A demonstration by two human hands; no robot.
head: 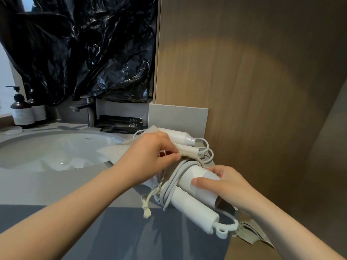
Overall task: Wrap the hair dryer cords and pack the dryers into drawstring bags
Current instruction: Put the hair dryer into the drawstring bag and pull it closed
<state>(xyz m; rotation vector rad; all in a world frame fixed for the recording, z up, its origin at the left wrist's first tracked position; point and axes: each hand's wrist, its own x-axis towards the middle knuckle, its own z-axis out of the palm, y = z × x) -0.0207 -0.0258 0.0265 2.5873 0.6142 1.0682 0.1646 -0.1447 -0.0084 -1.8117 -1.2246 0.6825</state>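
Observation:
A white hair dryer (195, 203) with its grey cord (174, 182) looped around the body is held over the counter's front edge by my right hand (223, 184), which grips its barrel. My left hand (150, 156) pinches the rim of a beige drawstring bag (189, 155) just above the dryer's nose. The bag's knotted drawstring (147, 205) dangles below. Further back, a second white hair dryer (178, 136) lies on the counter on another pale bag (116, 150), its cord (206, 149) loose.
A round white sink (52, 149) and dark tap (88, 109) lie to the left, with pump bottles (21, 111) at the far left. Black sachets (120, 124) sit behind. A wooden panel (244, 81) rises on the right; black plastic (84, 44) hangs above. More cloth (251, 233) lies at lower right.

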